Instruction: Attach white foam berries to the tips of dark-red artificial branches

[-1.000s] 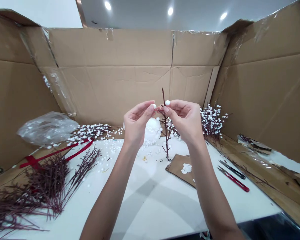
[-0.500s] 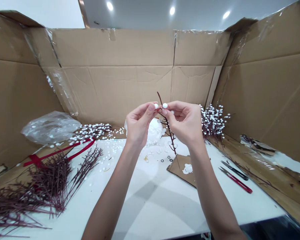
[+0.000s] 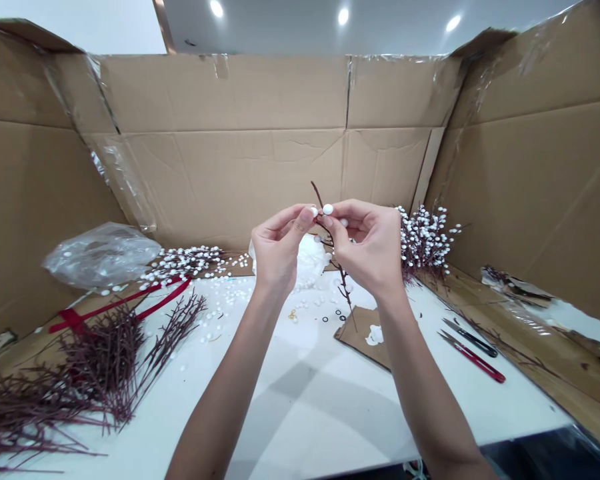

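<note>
Pinching a white ball (image 3: pixel 314 212), left hand (image 3: pixel 277 252) now nears the dark stem (image 3: pixel 344 283), freshly tilted toward eleven o'clock; right hand (image 3: pixel 371 245) clamps stem, apparently steadying for joining.

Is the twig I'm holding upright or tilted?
Tilted: the brown twig slants, its top leaning left and its lower end right, toward the cardboard piece.

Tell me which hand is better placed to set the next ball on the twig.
Probably the left hand: it pinches a ball close to the twig, while the right hand holds the twig itself.
</note>
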Demonstrator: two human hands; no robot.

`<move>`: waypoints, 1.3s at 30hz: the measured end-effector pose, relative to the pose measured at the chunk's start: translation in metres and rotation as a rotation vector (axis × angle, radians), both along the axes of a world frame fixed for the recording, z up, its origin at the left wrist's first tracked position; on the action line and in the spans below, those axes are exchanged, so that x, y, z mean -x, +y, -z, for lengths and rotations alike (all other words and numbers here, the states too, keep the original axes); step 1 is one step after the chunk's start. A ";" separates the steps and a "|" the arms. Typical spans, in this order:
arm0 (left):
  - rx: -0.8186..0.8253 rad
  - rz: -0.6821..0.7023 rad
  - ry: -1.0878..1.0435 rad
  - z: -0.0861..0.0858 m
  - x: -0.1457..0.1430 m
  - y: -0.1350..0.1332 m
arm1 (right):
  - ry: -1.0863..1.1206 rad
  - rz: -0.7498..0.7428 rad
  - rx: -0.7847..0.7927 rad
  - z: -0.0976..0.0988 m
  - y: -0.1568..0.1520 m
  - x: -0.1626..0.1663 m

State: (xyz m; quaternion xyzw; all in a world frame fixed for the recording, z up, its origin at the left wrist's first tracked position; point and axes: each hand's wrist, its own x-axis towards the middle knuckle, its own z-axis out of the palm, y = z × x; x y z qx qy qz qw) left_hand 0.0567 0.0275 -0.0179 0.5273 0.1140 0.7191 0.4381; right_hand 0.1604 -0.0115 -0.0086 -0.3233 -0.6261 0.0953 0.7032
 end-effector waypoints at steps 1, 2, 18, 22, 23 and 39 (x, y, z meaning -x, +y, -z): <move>0.003 -0.002 -0.001 0.000 0.000 0.000 | -0.001 0.004 -0.009 0.000 0.000 0.000; 0.002 -0.001 0.000 0.000 -0.001 0.000 | -0.004 0.007 -0.017 0.000 0.000 0.001; -0.079 -0.118 0.017 0.003 -0.003 -0.001 | -0.005 0.037 -0.028 0.002 0.002 0.003; -0.082 -0.125 0.019 0.003 -0.003 -0.001 | -0.001 0.027 -0.029 0.002 0.002 0.003; -0.085 -0.123 0.022 0.003 -0.003 -0.001 | -0.004 0.025 -0.034 0.002 0.002 0.003; -0.075 -0.134 -0.028 -0.003 -0.001 -0.007 | 0.139 -0.177 0.024 -0.004 0.001 0.003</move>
